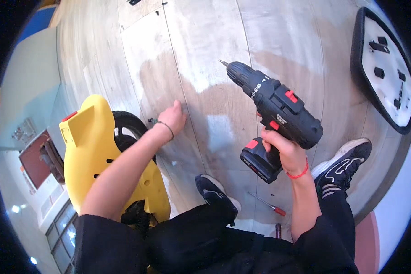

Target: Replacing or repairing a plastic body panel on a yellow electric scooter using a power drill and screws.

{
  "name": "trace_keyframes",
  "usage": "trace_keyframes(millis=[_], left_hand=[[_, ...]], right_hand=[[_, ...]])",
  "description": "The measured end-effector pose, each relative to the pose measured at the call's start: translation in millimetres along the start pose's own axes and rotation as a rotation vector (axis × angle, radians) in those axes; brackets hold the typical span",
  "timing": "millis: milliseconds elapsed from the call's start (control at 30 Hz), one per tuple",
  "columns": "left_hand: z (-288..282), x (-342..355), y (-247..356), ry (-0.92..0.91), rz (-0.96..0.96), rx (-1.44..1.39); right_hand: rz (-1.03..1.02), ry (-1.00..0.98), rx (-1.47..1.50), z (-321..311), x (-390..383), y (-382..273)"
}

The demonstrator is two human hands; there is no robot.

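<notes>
My right hand [283, 150] grips the handle of a black-and-red cordless drill [278, 109], whose bit points up and left. My left hand [172, 118] is low over the wooden floor [205, 36], fingers curled; whatever they hold, if anything, is hidden. A small dark-green object [151, 120] shows beside that wrist. Just left of it is a yellow plastic ride-on body [86, 155] with a black wheel [128, 121], partly behind my forearm. A red-handled screwdriver [276, 209] lies below the drill, between my shoes.
A black-rimmed padded piece [381, 91] with a white back and black fittings lies at the right. My shoes [345, 162] are on either side of the screwdriver. Small dark pieces [134, 2] lie at the top edge. A pink-and-white surface [367, 242] is at the lower right.
</notes>
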State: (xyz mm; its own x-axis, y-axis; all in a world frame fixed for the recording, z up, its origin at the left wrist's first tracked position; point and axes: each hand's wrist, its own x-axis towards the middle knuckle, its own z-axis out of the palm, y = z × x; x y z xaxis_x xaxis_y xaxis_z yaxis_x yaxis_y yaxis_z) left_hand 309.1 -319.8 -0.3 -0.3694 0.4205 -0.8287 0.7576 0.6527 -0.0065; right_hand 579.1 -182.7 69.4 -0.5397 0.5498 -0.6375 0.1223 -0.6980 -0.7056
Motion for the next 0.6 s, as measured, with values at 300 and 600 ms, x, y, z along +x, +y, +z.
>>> trace_keyframes(millis=[300,600], left_hand=[[68,-36,44,0.311,-0.322,-1.134],[136,-134,127,-0.05,-0.413,-2.2]], right_hand=[[0.082,-0.152,-0.02,-12,2,-5],[0.375,-0.017,0.01,-29,-61,35]])
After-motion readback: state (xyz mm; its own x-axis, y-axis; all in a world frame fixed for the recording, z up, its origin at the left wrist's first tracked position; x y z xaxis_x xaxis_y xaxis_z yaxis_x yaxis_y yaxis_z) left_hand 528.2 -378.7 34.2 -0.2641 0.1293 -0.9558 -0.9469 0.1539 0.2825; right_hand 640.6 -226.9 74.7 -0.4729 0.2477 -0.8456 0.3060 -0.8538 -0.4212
